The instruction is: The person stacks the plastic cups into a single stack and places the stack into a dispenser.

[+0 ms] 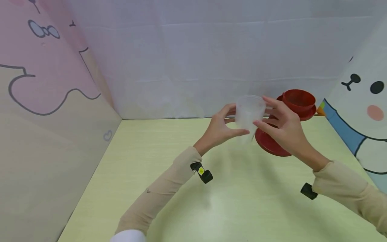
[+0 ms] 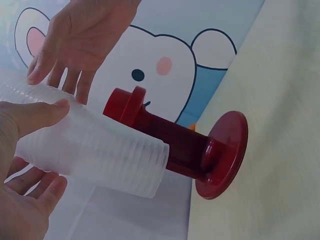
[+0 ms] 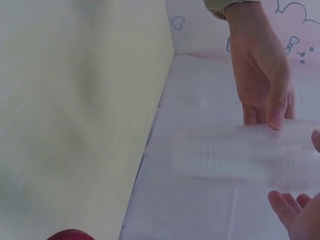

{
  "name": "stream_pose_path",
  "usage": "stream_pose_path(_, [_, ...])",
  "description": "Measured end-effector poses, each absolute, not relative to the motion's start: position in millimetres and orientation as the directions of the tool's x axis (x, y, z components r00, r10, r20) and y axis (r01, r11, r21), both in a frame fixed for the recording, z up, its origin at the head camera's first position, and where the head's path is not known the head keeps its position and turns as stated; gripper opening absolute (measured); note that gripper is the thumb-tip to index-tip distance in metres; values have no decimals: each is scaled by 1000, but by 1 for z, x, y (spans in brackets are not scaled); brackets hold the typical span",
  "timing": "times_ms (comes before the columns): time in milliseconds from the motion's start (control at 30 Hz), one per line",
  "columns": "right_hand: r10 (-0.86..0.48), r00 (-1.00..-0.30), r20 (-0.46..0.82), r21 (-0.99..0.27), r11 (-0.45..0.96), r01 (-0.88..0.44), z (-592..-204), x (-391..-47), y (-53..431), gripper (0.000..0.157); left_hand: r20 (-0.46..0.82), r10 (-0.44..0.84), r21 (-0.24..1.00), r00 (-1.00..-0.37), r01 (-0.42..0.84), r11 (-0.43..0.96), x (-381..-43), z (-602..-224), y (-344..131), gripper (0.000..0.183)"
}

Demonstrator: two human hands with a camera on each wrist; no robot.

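A stack of clear plastic cups (image 1: 250, 112) is held up above the table between both hands. My left hand (image 1: 219, 129) grips the stack from the left, thumb on the near side. From the right, my right hand (image 1: 284, 124) holds it with thumb and fingers round its side. In the left wrist view the nested cups (image 2: 115, 155) form a long ribbed stack, with the left hand (image 2: 25, 165) round one end. A red stand (image 2: 175, 145) with a round base and a collar near its top is just behind the stack, partly hidden by it.
The pale yellow-green table (image 1: 145, 161) spreads under the arms. A white cloth wall (image 1: 181, 67) runs along the back edge. Printed cartoon panels stand at the left (image 1: 45, 151) and right (image 1: 369, 111). The red stand occupies the back right corner.
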State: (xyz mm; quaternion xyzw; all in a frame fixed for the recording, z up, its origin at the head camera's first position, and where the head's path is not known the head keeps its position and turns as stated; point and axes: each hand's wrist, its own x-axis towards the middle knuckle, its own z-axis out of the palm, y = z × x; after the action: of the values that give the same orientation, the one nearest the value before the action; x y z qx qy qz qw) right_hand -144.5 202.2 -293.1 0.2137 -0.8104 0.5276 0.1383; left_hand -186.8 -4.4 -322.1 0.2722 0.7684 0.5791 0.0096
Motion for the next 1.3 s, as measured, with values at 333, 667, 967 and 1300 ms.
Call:
stream_pose_path(333, [-160, -888, 430, -778, 433, -455, -283, -144, 218, 72, 317, 420, 882, -850, 427, 198, -194, -315, 18, 74])
stream_pose_path(667, [-146, -891, 429, -772, 453, -446, -268, -146, 241, 75, 340, 420, 869, -841, 452, 202, -198, -299, 42, 76])
stream_pose_path(967, [-139, -883, 449, -769, 444, -460, -257, -146, 253, 73, 379, 434, 858, -817, 486, 167, -202, -291, 56, 77])
stream_pose_path(1300, [-141, -885, 443, -773, 439, -457, -248, -148, 260, 76, 396, 407, 856, -823, 491, 161, -204, -285, 64, 78])
